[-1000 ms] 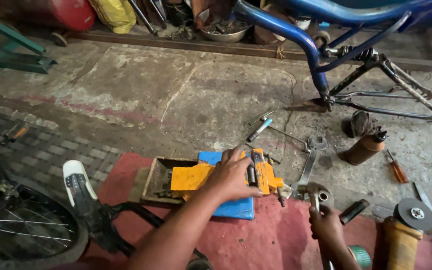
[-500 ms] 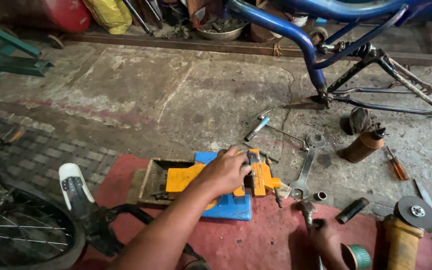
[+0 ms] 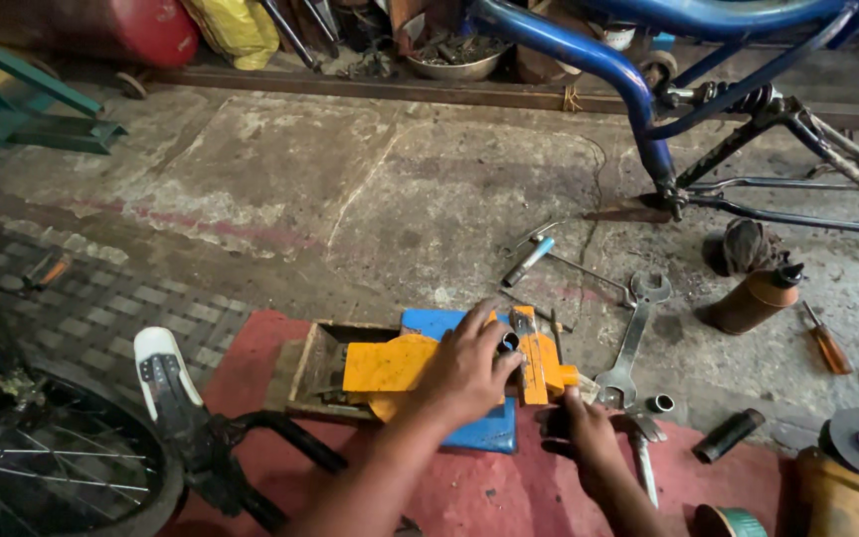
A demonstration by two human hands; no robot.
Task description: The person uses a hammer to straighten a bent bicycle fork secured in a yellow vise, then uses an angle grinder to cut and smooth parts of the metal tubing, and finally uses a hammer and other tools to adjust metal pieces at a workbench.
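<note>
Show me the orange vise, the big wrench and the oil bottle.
orange vise [image 3: 390, 366], head view, its flat orange body.
big wrench [image 3: 631, 343], head view, mid-shaft.
oil bottle [image 3: 753, 301], head view, its brown side.

Left hand [image 3: 464, 373] curled, fingers bent; right hand [image 3: 579, 428] clenched, lower.

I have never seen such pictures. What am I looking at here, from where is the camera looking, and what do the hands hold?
The camera sits on a person's head and looks down at their two bare hands, on a workshop floor. The left hand holds a small dark tube in the jaws of an orange vise. The right hand is at the vise's front end, seemingly at its handle. Nearby lie a wrench, a brown bottle, a screwdriver and a blue bicycle frame.
</note>
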